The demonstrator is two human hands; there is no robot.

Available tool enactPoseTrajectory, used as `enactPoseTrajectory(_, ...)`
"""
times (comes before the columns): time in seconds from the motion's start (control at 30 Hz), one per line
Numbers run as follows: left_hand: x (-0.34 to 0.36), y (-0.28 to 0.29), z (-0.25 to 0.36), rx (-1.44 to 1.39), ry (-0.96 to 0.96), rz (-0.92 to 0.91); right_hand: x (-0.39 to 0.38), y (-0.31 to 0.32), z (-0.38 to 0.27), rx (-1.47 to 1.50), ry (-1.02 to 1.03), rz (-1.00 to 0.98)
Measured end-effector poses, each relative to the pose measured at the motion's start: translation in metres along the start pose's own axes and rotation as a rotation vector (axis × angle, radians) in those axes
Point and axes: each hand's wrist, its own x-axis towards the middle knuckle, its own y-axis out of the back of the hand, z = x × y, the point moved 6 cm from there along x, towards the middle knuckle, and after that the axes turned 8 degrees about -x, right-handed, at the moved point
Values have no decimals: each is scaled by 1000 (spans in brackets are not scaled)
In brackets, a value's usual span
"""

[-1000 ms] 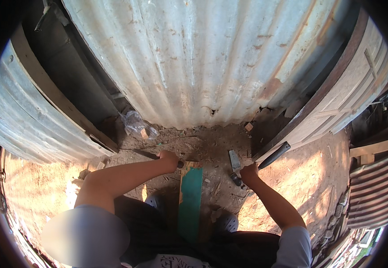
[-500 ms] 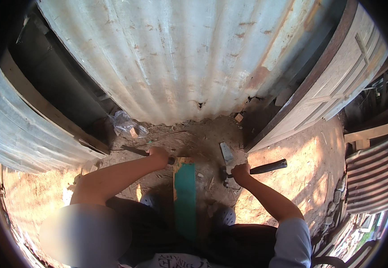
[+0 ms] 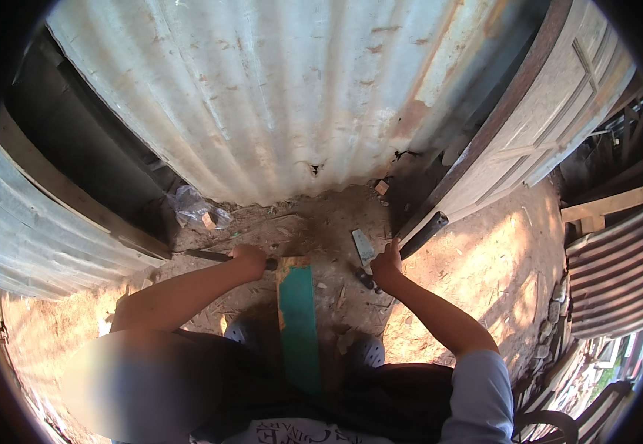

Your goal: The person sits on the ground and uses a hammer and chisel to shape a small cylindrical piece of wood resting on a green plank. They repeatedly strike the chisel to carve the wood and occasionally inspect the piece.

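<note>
My left hand (image 3: 249,263) is closed round a dark-handled tool with a long narrow blade (image 3: 206,254) pointing left, just above the upper end of a board (image 3: 297,318). The board has chipped teal paint and lies lengthwise between my feet. My right hand (image 3: 386,266) grips a hammer with a long black handle (image 3: 425,237) angled toward the upper right; its dark head is low beside my hand and partly hidden. A grey flat metal piece (image 3: 362,246) lies on the dirt ground just left of my right hand.
A corrugated metal sheet (image 3: 277,103) stands ahead, with metal panels on the left and a wooden door (image 3: 528,140) on the right. A clear plastic bag (image 3: 192,203) and a wood block (image 3: 382,186) lie at its foot. Lumber and rusty corrugated sheeting (image 3: 614,274) fill the right edge.
The scene has shifted leftward in view. My right hand's hammer handle dipped nearly level half a second ago and now tilts steeply upward again. My left hand keeps its grip above the board.
</note>
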Motion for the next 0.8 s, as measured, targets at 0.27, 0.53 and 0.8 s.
enactPoseTrajectory(0.27, -10, 9, 3, -39, 30, -34, -6, 12, 3, 3, -17, -41)
enactPoseTrajectory(0.53, -3, 3, 1, -22, 1, -16, -5, 14, 8, -13, -9, 60)
enactPoseTrajectory(0.8, -1, 1, 0, 8, -16, 13, -5, 17, 7, -10, 15, -2)
